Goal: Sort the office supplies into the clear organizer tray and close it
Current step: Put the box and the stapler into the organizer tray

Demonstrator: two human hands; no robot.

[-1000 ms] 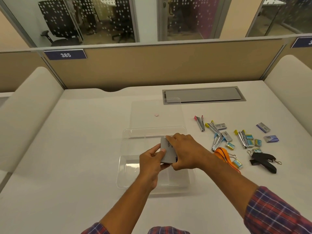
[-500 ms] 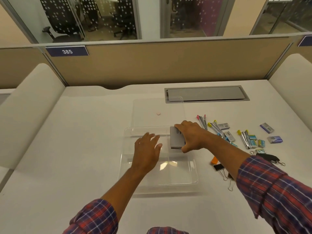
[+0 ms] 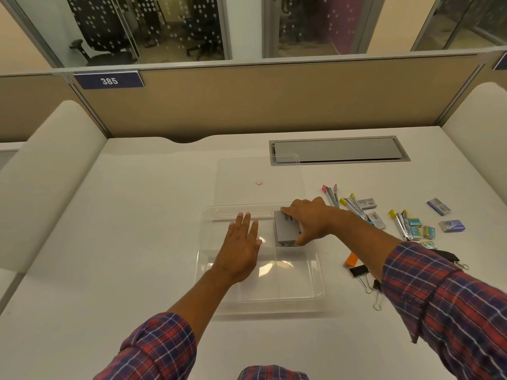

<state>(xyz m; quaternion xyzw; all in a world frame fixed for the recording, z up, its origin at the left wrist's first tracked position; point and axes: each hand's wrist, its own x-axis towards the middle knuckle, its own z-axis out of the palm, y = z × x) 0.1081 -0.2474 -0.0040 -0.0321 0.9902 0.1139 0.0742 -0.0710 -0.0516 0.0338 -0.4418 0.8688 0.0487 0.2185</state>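
Note:
The clear organizer tray (image 3: 315,281) lies open at the table's middle, its clear lid (image 3: 258,171) flat on the table just behind it. A flat grey box (image 3: 285,231) lies in the tray's far right part. My right hand (image 3: 310,219) rests on the box, fingers closed around its right edge. My left hand (image 3: 241,245) hovers flat over the tray's left half, fingers apart, holding nothing. To the right of the tray lie several small staplers (image 3: 354,207), staple boxes (image 3: 417,229), black binder clips (image 3: 359,271) and an orange lanyard (image 3: 351,259).
A grey cable hatch (image 3: 338,150) is set into the table behind the lid. A beige partition (image 3: 260,102) bounds the far edge, with padded side dividers left and right. A black lanyard (image 3: 447,255) lies partly behind my right sleeve.
Both hands held the grey box above the tray; the right hand then set it down in the far right part, and the left hand let go and spread flat.

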